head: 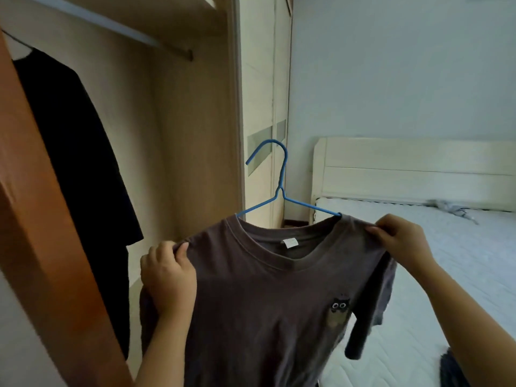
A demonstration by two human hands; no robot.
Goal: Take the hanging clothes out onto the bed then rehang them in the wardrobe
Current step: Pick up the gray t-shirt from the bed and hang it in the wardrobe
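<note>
1. A person holds a grey shirt (pixel 265 303) on a blue hanger (pixel 280 182) at centre frame, between the open wardrobe (pixel 195 135) at left and the bed (pixel 460 261) at right
2. The left hand (pixel 167 277) grips one shoulder of the shirt with curled fingers. The right hand (pixel 402 241) pinches the other shoulder. The hands are well apart, one at each end of the hanger, probably to stretch the cloth square over the wire so it will not slide off
3. The hook stands upright and free above the collar, caught on nothing, which leaves it ready for the rail (pixel 117 27) at upper left
4. A black top (pixel 78 163) and an orange garment (pixel 33 219) hang at far left. That suggests rehanging is under way, with this shirt likely next
5. A dark cloth (pixel 452 370) lies on the bed at the lower right edge; what it is cannot be told
6. The rail sits well above the hook, so the shirt needs a lift up and to the left
</note>
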